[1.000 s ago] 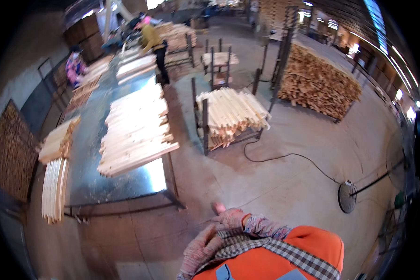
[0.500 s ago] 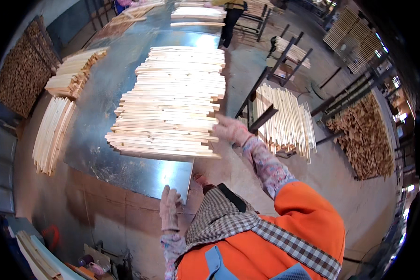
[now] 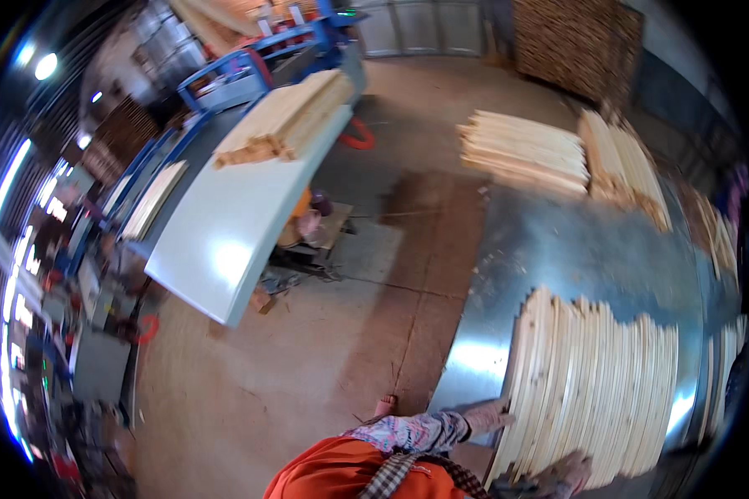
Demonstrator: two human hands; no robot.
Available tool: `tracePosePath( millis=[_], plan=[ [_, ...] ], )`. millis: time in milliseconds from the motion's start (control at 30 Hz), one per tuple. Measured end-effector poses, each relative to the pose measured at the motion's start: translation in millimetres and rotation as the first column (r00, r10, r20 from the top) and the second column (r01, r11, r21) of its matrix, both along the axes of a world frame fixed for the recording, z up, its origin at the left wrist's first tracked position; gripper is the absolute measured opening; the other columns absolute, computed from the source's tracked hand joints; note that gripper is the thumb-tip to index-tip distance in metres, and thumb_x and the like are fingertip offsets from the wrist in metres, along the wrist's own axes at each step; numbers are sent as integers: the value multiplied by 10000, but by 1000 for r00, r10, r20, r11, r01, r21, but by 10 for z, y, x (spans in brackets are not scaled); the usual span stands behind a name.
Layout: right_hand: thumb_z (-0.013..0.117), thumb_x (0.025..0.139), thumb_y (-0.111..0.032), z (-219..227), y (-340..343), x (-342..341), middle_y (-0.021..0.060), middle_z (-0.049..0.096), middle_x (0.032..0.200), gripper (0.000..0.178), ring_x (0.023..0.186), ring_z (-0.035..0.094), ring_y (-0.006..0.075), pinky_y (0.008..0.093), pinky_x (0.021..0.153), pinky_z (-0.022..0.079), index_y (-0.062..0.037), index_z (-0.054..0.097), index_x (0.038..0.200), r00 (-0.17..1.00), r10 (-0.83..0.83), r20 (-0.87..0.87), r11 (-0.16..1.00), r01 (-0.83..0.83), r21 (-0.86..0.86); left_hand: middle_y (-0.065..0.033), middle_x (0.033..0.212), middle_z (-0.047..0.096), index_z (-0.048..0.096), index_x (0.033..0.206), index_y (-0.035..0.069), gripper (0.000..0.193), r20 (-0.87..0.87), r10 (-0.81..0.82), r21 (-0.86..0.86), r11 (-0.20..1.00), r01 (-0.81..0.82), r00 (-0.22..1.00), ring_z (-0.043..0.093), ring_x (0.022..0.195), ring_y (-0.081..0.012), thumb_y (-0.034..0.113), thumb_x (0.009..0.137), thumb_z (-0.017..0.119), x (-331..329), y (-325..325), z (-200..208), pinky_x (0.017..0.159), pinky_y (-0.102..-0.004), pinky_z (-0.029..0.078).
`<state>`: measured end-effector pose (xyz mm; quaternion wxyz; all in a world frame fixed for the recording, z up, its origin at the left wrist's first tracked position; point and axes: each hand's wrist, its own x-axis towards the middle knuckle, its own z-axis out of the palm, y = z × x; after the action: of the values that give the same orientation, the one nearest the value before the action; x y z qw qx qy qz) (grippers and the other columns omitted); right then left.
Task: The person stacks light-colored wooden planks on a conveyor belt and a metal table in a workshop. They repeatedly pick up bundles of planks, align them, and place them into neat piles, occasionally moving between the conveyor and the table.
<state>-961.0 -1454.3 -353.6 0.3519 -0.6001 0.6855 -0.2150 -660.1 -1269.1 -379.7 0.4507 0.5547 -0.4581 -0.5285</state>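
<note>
Beside both hands [image 3: 486,417], pale wooden slats [image 3: 595,387]

— Where does the light come from?
— From a lamp [image 3: 47,65] at upper left; glare whitens the worktop [image 3: 574,241] along its left edge.
— Is everything sharp?
— No, the right hand [image 3: 570,472] is blurred, also the wood stack [image 3: 524,154] at the worktop's far edge. Straight lines bend toward the black rim.

Metal-topped desk [image 3: 570,241] carries a wide batch of pale wood strips [image 3: 595,382], plus two smaller stacks [image 3: 526,150] beyond that batch.
</note>
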Motion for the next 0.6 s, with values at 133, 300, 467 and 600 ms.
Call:
tracePosePath(
  millis=[133,300,467,600],
  plan=[
    [558,966,-539,-83,62,504,206,637,1273,631,1109,608,351,444,967,486,-69,569,1388,995,22,94,999,-26,46,-296,1584,369,184,1616,12,998,106,13,379,924,-52,994,388,1469,-374,634,946,581,176,185,99,1186,-428,345],
    [563,975,-506,-27,132,799,197,652,1228,581,1050,617,348,451,927,497,-73,583,1362,985,70,157,991,-87,104,-310,1584,346,208,1602,25,984,236,-28,521,847,-102,971,406,1436,-442,658,935,558,436,237,518,1172,-478,360],
    [567,984,-472,-38,57,853,189,667,1182,531,992,626,346,458,887,508,-76,598,1337,975,94,202,984,-122,132,-294,1590,340,350,1559,59,806,532,-168,509,847,-154,830,422,1432,-432,594,976,505,771,282,793,1154,-499,380],
    [571,991,-445,-75,-42,849,182,679,1145,491,945,633,343,464,855,516,-79,609,1317,959,116,259,979,-154,131,-205,1616,315,431,1511,16,818,801,-145,354,897,-264,581,252,1516,-387,615,958,499,774,232,798,1240,-478,229]
  ],
)
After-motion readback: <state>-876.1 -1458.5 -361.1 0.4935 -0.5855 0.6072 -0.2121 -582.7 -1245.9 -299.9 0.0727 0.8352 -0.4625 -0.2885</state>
